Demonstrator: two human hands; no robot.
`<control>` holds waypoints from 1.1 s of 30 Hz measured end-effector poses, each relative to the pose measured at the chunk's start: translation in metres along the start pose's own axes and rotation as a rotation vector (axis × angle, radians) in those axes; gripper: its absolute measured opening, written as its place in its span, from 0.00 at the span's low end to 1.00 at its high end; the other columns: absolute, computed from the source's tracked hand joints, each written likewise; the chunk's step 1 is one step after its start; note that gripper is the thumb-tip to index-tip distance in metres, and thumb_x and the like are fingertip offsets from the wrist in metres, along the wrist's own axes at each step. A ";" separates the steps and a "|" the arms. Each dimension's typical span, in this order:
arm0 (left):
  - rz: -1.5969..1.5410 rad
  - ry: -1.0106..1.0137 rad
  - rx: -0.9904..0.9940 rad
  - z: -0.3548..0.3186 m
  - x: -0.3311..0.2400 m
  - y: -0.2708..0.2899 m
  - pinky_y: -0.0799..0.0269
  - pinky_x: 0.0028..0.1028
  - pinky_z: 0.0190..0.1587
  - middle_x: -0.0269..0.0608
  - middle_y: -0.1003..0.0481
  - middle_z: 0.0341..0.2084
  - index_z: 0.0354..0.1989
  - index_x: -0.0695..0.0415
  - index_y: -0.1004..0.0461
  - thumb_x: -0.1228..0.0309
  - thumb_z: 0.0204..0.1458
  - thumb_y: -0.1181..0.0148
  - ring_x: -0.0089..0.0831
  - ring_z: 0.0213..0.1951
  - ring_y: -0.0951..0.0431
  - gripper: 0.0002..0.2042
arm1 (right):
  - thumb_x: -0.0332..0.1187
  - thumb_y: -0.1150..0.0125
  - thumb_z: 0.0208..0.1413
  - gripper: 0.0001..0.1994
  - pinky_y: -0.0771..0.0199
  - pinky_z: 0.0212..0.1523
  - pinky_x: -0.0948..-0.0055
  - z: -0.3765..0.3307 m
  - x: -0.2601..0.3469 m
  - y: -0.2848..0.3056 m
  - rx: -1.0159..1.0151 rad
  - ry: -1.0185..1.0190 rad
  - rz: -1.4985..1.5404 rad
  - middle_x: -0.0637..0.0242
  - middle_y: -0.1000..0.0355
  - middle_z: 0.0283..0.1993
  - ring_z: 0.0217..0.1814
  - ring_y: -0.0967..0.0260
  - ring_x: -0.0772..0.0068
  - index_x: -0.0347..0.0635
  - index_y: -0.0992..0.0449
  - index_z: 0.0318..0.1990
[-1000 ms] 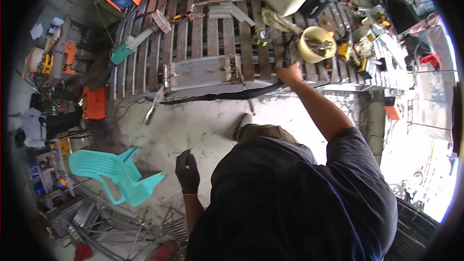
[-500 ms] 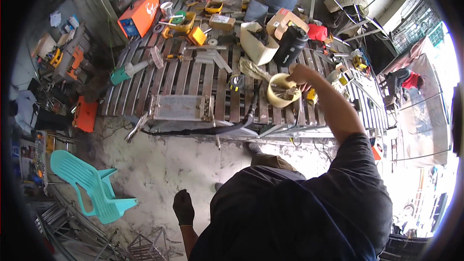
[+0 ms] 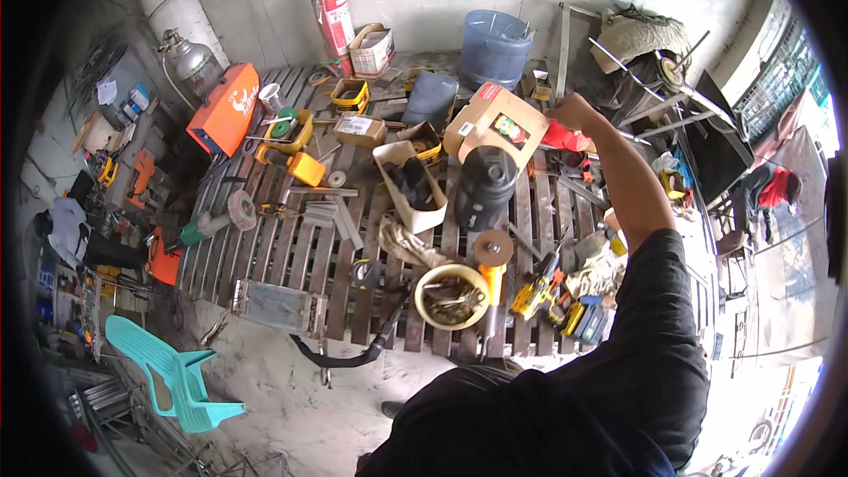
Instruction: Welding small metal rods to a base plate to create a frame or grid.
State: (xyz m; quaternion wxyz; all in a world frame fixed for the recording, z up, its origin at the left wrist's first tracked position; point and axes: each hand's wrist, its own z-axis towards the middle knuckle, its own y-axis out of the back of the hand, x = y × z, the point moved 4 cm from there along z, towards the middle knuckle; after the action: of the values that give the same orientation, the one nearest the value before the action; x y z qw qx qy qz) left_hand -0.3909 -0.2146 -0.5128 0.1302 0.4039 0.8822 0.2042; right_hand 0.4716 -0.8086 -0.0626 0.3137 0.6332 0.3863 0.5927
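Note:
My right hand reaches out over the far right of the slatted bench. Its fingers are curled closed beside the upper right corner of a cardboard box; whatever they grip is hidden. A red bundle lies just under the hand. In front of the box stands a large black bottle. Closer to me is a cream bucket of small metal pieces, with a yellow angle grinder beside it. My left hand is out of view.
A yellow drill and battery packs lie at the bench's right. An orange machine, fire extinguisher and blue tub stand farther back. A turquoise chair stands left; another person is far right.
My right hand has left the bucket and moved farther over the bench to the box. The view has tilted up, and my gloved left hand has gone from sight.

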 end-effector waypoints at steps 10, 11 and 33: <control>-0.092 0.205 -0.099 -0.090 -0.094 -0.007 0.27 0.48 0.61 0.60 0.18 0.45 0.49 0.64 0.20 0.47 0.57 0.43 0.58 0.52 0.20 0.28 | 0.50 0.32 0.56 0.24 0.21 0.31 0.66 0.160 -0.051 0.009 -0.267 -0.074 0.332 0.59 0.19 0.31 0.32 0.19 0.64 0.41 0.17 0.51; -0.105 0.221 -0.116 -0.095 -0.107 -0.001 0.27 0.48 0.61 0.60 0.18 0.45 0.49 0.64 0.20 0.47 0.57 0.43 0.58 0.52 0.20 0.28 | 0.50 0.32 0.56 0.24 0.21 0.31 0.66 0.184 -0.068 0.005 -0.256 -0.060 0.338 0.59 0.19 0.31 0.32 0.19 0.64 0.41 0.17 0.51; -0.775 0.957 -0.440 -0.203 -0.381 -0.172 0.27 0.48 0.60 0.60 0.19 0.46 0.50 0.63 0.21 0.46 0.57 0.42 0.58 0.53 0.20 0.29 | 0.67 0.54 0.64 0.36 0.26 0.59 0.47 0.481 -0.142 -0.021 -0.545 -0.141 -0.416 0.52 0.18 0.52 0.57 0.23 0.44 0.42 0.14 0.48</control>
State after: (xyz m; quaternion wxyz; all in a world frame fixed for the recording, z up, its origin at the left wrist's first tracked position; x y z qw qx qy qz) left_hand -0.3400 -0.6596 -0.3889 -0.1331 -0.1152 0.8618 0.4756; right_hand 0.9472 -0.8911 -0.2011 0.6111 0.4735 0.3122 0.5522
